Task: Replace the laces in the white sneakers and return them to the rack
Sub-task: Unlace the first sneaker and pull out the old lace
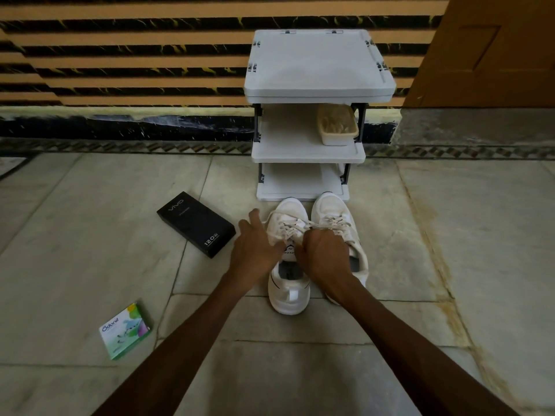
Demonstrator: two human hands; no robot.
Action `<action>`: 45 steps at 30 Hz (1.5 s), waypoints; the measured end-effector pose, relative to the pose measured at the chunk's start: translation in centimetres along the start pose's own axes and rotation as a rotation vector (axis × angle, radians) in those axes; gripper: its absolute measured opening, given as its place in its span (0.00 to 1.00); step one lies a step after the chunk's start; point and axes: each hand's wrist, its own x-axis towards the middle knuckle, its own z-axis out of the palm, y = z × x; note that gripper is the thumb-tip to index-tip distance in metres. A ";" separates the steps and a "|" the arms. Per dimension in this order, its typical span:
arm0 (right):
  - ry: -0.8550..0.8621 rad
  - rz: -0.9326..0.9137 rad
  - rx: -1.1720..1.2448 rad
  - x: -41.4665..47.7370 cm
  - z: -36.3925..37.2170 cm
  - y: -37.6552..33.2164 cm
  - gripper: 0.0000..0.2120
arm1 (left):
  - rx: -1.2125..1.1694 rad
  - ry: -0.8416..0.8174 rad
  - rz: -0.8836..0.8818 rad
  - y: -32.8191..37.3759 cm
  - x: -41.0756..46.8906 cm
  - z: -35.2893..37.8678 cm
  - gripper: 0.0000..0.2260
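Two white sneakers stand side by side on the stone floor, toes toward the white rack [309, 154]. The left sneaker [289, 292] has white laces [288, 226] threaded through its eyelets. My left hand [255, 247] is at the shoe's left side, index finger stretched forward, the other fingers on the lace by the tongue. My right hand [322, 250] is curled and pinches the lace ends above the tongue. The right sneaker [333, 211] is laced too, and my right hand and wrist hide its rear part.
A black phone box [195, 223] lies on the floor left of the shoes. A green and white Odonil box [124, 330] lies nearer, at the left. A plastic tub [338, 124] sits on the rack's middle shelf. A wooden door [492, 49] stands at the right.
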 end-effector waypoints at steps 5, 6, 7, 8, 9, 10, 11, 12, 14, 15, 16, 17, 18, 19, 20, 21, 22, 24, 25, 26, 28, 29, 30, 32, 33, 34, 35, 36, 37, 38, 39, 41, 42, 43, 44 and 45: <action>-0.031 -0.058 -0.095 0.1 0.1 -0.4 0.07 | 0.030 0.103 0.166 0.4 -0.4 1.6 0.35; -0.042 -0.067 -0.106 0.0 0.1 -0.5 0.07 | 0.037 0.125 0.180 0.6 -0.6 1.7 0.34; -0.054 -0.065 -0.103 -0.1 -0.1 -0.5 0.07 | 0.016 0.143 0.178 0.5 -0.7 1.8 0.32; -0.060 -0.053 -0.087 -0.2 -0.3 -0.5 0.07 | -0.039 0.156 0.138 0.1 -0.5 1.7 0.30; -0.054 -0.025 -0.048 -0.2 -0.5 -0.3 0.07 | -0.136 0.156 0.060 -0.6 -0.2 1.6 0.28; -0.040 0.013 0.011 -0.1 -0.6 0.0 0.07 | -0.263 0.143 -0.040 -1.4 0.2 1.5 0.27; -0.023 0.053 0.080 0.1 -0.5 0.3 0.07 | -0.395 0.123 -0.137 -2.1 0.7 1.3 0.26; -0.013 0.086 0.136 0.1 -0.5 0.5 0.08 | -0.488 0.104 -0.206 -2.6 0.8 1.0 0.25; -0.011 0.129 0.180 0.1 -0.3 0.6 0.08 | -0.509 0.077 -0.206 -3.0 0.9 1.0 0.23; -0.010 0.125 0.174 0.0 -0.3 0.4 0.07 | -0.478 0.069 -0.153 -3.0 0.8 1.1 0.22; 0.001 0.095 0.150 -0.1 -0.3 0.1 0.09 | -0.438 0.053 -0.092 -2.9 0.7 1.0 0.22; 0.010 0.037 0.112 -0.1 -0.3 -0.2 0.16 | -0.397 0.034 -0.038 -2.9 0.7 1.0 0.22; 0.010 -0.047 0.060 -0.2 -0.1 -0.4 0.23 | -0.361 0.011 -0.001 -2.9 0.7 0.8 0.21; 0.000 -0.146 -0.015 -0.2 0.1 -0.6 0.28 | -0.335 -0.006 0.030 -3.0 0.8 0.7 0.21; -0.023 -0.235 -0.102 -0.2 0.3 -0.8 0.30 | -0.312 -0.016 0.054 -3.0 0.8 0.6 0.20; -0.051 -0.283 -0.169 -0.2 0.6 -0.9 0.31 | -0.292 -0.018 0.074 -3.1 0.8 0.5 0.20; -0.071 -0.288 -0.195 -0.2 0.9 -1.0 0.31 | -0.277 -0.016 0.090 -3.0 0.8 0.5 0.20; -0.068 -0.250 -0.157 -0.1 1.2 -1.2 0.30 | -0.264 0.000 0.112 -2.9 0.7 0.6 0.21; -0.062 -0.235 -0.137 -0.1 1.4 -1.3 0.29 | -0.259 0.008 0.114 -2.8 0.6 0.7 0.21; -0.057 -0.230 -0.133 -0.1 1.5 -1.3 0.29 | -0.252 0.013 0.112 -2.8 0.6 0.7 0.21; -0.053 -0.226 -0.138 -0.1 1.5 -1.4 0.29 | -0.251 0.021 0.109 -2.8 0.6 0.7 0.21; -0.048 -0.222 -0.142 -0.2 1.4 -1.5 0.29 | -0.256 0.021 0.108 -2.7 0.6 0.7 0.21; -0.045 -0.222 -0.157 -0.2 1.4 -1.7 0.28 | -0.258 0.024 0.109 -2.7 0.6 0.7 0.21; -0.067 -0.227 -0.183 0.0 1.6 -1.7 0.27 | -0.248 0.035 0.111 -2.6 0.5 0.7 0.21; -0.078 -0.223 -0.164 0.2 1.7 -1.5 0.25 | -0.243 0.043 0.106 -2.6 0.5 0.7 0.21; -0.069 -0.212 -0.097 0.3 1.9 -1.3 0.22 | -0.241 0.051 0.094 -2.7 0.5 0.8 0.20; -0.034 -0.178 0.018 0.3 2.1 -0.9 0.17 | -0.249 0.057 0.069 -2.8 0.5 0.8 0.20; 0.016 -0.113 0.167 0.3 2.1 -0.5 0.11 | -0.266 0.059 0.033 -2.9 0.6 0.9 0.20; 0.071 -0.019 0.330 0.1 2.1 -0.3 0.07 | -0.284 0.060 -0.003 -3.0 0.7 0.9 0.19; 0.130 0.090 0.470 0.0 2.0 -0.1 0.06 | -0.295 0.062 -0.028 -3.0 0.8 1.1 0.19; 0.181 0.179 0.566 0.1 2.1 0.0 0.06 | -0.296 0.064 -0.035 -3.0 0.8 1.2 0.19; 0.175 0.234 0.565 0.7 2.0 -0.1 0.07 | -0.275 0.066 -0.017 -2.8 0.8 1.2 0.20; 0.117 0.210 0.444 0.9 1.7 -0.1 0.04 | -0.266 0.062 -0.003 -2.7 0.7 1.2 0.20; 0.046 0.156 0.278 1.0 1.2 -0.4 0.04 | -0.262 0.055 0.009 -2.6 0.7 1.0 0.20; -0.022 0.098 0.134 1.1 0.8 -0.5 0.11 | -0.258 0.046 0.021 -2.6 0.6 0.9 0.20; -0.064 0.050 0.048 1.1 0.4 -0.8 0.17 | -0.253 0.038 0.031 -2.5 0.6 0.7 0.20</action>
